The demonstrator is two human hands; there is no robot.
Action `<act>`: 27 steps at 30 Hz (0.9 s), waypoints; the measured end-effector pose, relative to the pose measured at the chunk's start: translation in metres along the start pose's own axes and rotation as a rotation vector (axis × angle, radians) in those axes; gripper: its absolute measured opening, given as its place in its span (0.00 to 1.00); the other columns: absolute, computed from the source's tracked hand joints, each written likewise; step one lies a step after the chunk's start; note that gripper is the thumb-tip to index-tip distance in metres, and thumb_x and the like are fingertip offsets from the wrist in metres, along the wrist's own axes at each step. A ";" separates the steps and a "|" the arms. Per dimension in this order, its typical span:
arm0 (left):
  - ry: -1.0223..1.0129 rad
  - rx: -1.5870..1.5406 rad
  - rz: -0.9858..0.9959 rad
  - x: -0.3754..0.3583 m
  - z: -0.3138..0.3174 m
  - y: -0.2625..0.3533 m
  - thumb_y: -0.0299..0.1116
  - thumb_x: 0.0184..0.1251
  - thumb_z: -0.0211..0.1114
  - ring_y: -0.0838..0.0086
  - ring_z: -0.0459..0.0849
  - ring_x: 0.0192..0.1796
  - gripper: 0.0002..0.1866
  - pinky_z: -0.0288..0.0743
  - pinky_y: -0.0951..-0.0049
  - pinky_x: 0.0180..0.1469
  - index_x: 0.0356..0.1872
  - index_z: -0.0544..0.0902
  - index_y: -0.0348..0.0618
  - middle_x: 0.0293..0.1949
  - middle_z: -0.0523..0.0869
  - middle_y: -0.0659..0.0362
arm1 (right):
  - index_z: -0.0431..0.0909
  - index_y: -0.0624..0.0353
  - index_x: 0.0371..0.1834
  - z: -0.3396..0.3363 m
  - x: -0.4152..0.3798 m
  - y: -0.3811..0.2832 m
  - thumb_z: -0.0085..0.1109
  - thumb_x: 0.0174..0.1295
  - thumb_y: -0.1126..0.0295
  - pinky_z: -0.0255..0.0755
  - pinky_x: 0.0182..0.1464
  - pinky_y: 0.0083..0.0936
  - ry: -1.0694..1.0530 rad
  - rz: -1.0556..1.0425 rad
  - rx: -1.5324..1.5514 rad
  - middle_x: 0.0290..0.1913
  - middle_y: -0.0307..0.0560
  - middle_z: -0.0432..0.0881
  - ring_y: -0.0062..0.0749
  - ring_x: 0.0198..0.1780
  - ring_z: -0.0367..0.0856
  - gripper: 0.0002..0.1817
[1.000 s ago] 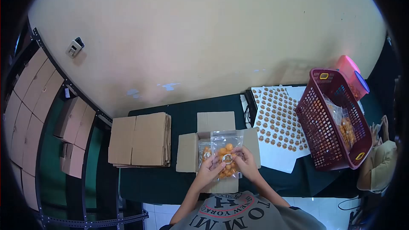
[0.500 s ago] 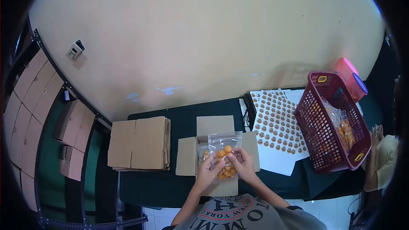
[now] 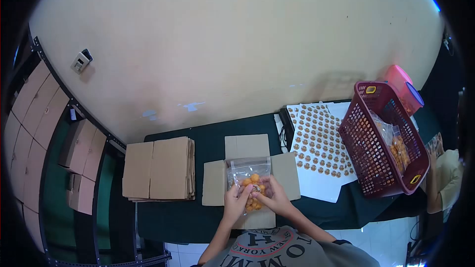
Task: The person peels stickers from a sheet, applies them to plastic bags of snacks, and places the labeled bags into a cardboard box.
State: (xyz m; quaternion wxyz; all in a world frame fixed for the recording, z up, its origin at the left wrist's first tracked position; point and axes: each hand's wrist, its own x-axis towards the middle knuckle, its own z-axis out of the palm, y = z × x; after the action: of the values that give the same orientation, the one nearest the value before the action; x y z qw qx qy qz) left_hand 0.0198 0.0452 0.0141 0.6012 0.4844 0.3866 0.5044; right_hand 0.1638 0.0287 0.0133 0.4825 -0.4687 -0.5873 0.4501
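A clear zip bag (image 3: pixel 251 168) of round orange snacks is held over an open cardboard box (image 3: pixel 213 183), its flaps spread out. My left hand (image 3: pixel 236 201) grips the bag's left side, with the thumb on its front. On the right side my right hand (image 3: pixel 273 195) holds the same bag, its thumb close to the other one. A small round sticker (image 3: pixel 256 188) shows on the bag's front between the thumbs. The inside of the box is mostly hidden behind the bag.
Flattened cardboard boxes (image 3: pixel 158 169) are stacked at the left. Sticker sheets (image 3: pixel 321 143) lie right of the box, beside a maroon basket (image 3: pixel 368 153) holding snack bags. Pink containers (image 3: pixel 397 75) stand behind it. Another person's arm (image 3: pixel 434 188) shows at far right. Shelves with boxes (image 3: pixel 81 148) stand left.
The bag and both hands have shifted slightly left, and the bag sits a little lower. The thumbs are now closer together at the sticker. The whole view has shifted slightly.
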 end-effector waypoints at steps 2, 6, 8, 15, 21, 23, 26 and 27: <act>0.002 -0.022 -0.018 0.001 -0.003 -0.001 0.30 0.64 0.55 0.82 0.78 0.36 0.13 0.72 0.84 0.38 0.45 0.73 0.33 0.36 0.81 0.59 | 0.63 0.64 0.45 -0.002 0.001 -0.017 0.57 0.56 0.71 0.67 0.43 0.21 -0.048 0.034 0.051 0.40 0.48 0.71 0.24 0.41 0.71 0.17; -0.021 -0.036 -0.024 0.001 -0.006 0.004 0.31 0.64 0.54 0.82 0.78 0.37 0.13 0.72 0.84 0.38 0.46 0.72 0.33 0.37 0.81 0.59 | 0.62 0.64 0.46 -0.007 0.005 0.002 0.55 0.57 0.71 0.67 0.44 0.19 -0.115 -0.011 0.020 0.41 0.47 0.70 0.23 0.42 0.71 0.17; -0.080 -0.090 -0.060 0.000 -0.009 0.003 0.31 0.65 0.54 0.83 0.78 0.37 0.15 0.72 0.84 0.38 0.48 0.71 0.33 0.38 0.80 0.58 | 0.62 0.64 0.47 -0.008 0.005 0.005 0.53 0.59 0.71 0.68 0.43 0.18 -0.166 0.094 0.189 0.44 0.47 0.69 0.22 0.42 0.71 0.16; -0.225 -0.024 -0.153 -0.005 -0.008 0.005 0.27 0.63 0.55 0.76 0.75 0.49 0.19 0.71 0.78 0.50 0.53 0.64 0.31 0.48 0.74 0.54 | 0.66 0.63 0.41 -0.003 0.003 -0.001 0.55 0.58 0.71 0.66 0.28 0.12 0.002 0.162 0.158 0.30 0.38 0.73 0.13 0.29 0.71 0.12; -0.234 -0.098 -0.183 -0.006 -0.015 -0.007 0.28 0.63 0.55 0.75 0.75 0.50 0.20 0.71 0.77 0.51 0.54 0.64 0.32 0.48 0.75 0.54 | 0.69 0.62 0.35 0.000 0.005 0.004 0.58 0.56 0.69 0.60 0.24 0.10 0.088 0.078 0.001 0.27 0.35 0.73 0.11 0.24 0.66 0.10; -0.182 -0.005 -0.174 -0.005 -0.022 -0.004 0.29 0.63 0.55 0.75 0.75 0.49 0.18 0.71 0.77 0.51 0.53 0.66 0.32 0.48 0.75 0.55 | 0.70 0.61 0.35 0.004 0.008 0.017 0.59 0.56 0.68 0.62 0.25 0.12 0.130 0.032 0.080 0.27 0.35 0.73 0.11 0.25 0.66 0.11; -0.038 0.014 -0.070 0.004 -0.025 0.004 0.30 0.64 0.54 0.76 0.76 0.48 0.16 0.70 0.77 0.50 0.50 0.70 0.33 0.46 0.76 0.55 | 0.70 0.61 0.36 0.003 0.012 0.017 0.60 0.55 0.66 0.64 0.29 0.14 0.062 0.032 0.010 0.29 0.38 0.73 0.13 0.28 0.69 0.12; 0.050 -0.059 0.028 0.006 -0.026 0.007 0.31 0.64 0.54 0.77 0.76 0.47 0.14 0.71 0.78 0.49 0.48 0.72 0.34 0.45 0.77 0.56 | 0.70 0.61 0.36 0.005 0.013 0.015 0.60 0.55 0.66 0.64 0.29 0.14 0.058 0.032 0.012 0.29 0.38 0.73 0.13 0.28 0.69 0.12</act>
State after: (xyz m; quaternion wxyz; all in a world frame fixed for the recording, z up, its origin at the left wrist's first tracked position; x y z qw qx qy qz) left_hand -0.0056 0.0563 0.0150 0.5982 0.4591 0.3798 0.5359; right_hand 0.1594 0.0432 -0.0006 0.4950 -0.4880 -0.5626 0.4475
